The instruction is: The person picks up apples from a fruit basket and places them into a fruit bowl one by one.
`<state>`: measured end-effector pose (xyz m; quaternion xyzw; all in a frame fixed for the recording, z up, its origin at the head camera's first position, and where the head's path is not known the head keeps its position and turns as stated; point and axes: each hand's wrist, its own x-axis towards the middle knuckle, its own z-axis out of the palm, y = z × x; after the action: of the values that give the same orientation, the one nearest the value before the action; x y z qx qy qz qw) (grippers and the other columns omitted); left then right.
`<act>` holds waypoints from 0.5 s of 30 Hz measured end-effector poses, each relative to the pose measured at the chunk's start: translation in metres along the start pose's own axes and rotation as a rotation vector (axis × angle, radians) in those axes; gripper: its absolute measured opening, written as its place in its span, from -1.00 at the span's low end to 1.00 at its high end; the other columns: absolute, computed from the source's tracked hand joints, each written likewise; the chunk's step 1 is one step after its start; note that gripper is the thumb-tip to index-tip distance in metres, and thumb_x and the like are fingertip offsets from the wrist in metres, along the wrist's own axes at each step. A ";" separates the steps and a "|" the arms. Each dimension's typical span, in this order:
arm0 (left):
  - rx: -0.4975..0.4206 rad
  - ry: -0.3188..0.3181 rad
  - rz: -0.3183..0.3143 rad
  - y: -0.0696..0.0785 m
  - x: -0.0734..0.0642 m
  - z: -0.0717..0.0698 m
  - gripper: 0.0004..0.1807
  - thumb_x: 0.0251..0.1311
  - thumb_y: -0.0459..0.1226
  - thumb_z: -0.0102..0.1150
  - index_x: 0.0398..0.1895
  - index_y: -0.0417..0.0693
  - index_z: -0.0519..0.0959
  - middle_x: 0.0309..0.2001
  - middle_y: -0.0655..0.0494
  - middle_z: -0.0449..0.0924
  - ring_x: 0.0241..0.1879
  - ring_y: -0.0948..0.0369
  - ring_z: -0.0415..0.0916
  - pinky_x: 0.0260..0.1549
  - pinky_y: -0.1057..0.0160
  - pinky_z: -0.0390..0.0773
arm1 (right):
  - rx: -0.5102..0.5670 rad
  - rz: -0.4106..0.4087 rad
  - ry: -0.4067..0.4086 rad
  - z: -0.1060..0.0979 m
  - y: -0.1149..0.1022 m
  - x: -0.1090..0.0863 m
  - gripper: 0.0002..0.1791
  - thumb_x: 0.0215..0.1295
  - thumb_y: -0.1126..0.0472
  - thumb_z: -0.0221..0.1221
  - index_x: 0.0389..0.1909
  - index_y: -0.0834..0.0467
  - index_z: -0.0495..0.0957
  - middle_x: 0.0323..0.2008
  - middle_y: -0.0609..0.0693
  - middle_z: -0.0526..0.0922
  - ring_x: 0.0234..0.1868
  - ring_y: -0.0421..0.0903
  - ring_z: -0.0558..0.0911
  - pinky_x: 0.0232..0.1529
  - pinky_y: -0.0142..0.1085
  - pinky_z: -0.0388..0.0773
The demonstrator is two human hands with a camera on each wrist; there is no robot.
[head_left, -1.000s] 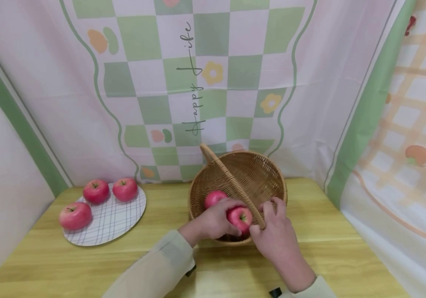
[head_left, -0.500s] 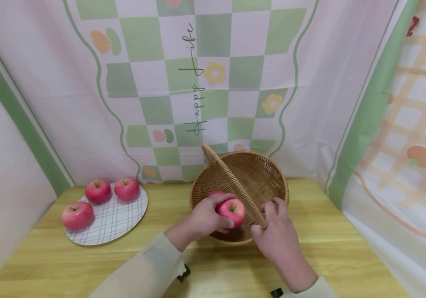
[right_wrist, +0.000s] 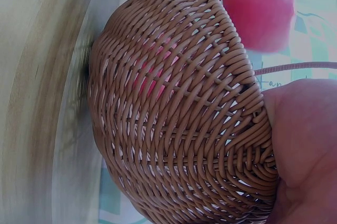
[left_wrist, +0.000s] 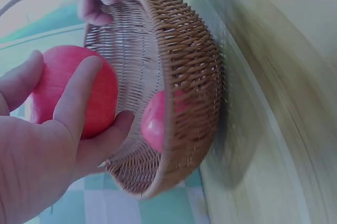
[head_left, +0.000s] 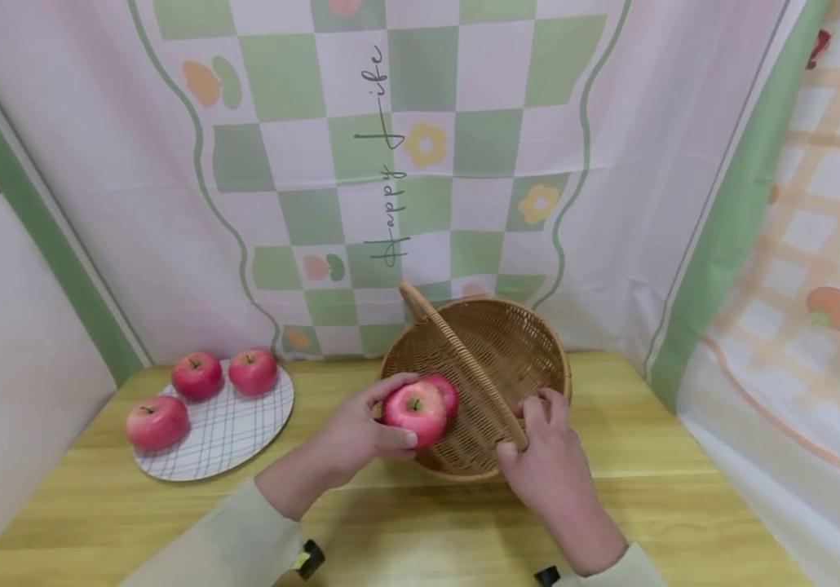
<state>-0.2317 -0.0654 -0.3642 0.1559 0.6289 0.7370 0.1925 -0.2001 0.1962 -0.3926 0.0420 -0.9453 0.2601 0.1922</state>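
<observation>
My left hand (head_left: 350, 432) grips a red apple (head_left: 416, 414) above the left rim of a brown wicker basket (head_left: 493, 342). In the left wrist view the fingers curl round that held apple (left_wrist: 79, 89), clear of the basket's rim. Another apple (head_left: 444, 393) lies inside the basket, partly hidden behind the held one; it shows through the weave in the right wrist view. My right hand (head_left: 552, 473) holds the basket at its near right rim, by the foot of the arched handle (head_left: 464, 355), thumb outside and fingers over the edge.
Left of the basket, a white checked plate (head_left: 225, 436) bears three red apples, one of them the front apple (head_left: 157, 423) at its left edge. The wooden table (head_left: 391, 530) ends at a printed cloth (head_left: 420, 204) hanging behind it.
The left hand has lifted an apple from inside the basket and carried it left to the rim, uncovering more of the basket's inside. The right hand keeps its place on the rim.
</observation>
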 end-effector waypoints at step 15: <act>-0.007 0.245 -0.021 0.001 -0.062 -0.074 -0.13 0.11 -0.66 0.19 0.52 -0.16 0.17 0.43 -0.28 0.08 0.08 -0.10 0.50 -0.02 -0.13 0.58 | 0.002 0.000 -0.008 0.002 0.002 0.001 -0.59 -0.01 0.27 0.20 -0.07 0.23 0.41 0.30 0.37 0.13 -0.48 0.15 0.47 -0.54 -0.11 0.44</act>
<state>-0.2119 -0.1595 -0.3742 0.0571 0.6467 0.7507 0.1224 -0.2023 0.1966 -0.3941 0.0431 -0.9459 0.2609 0.1882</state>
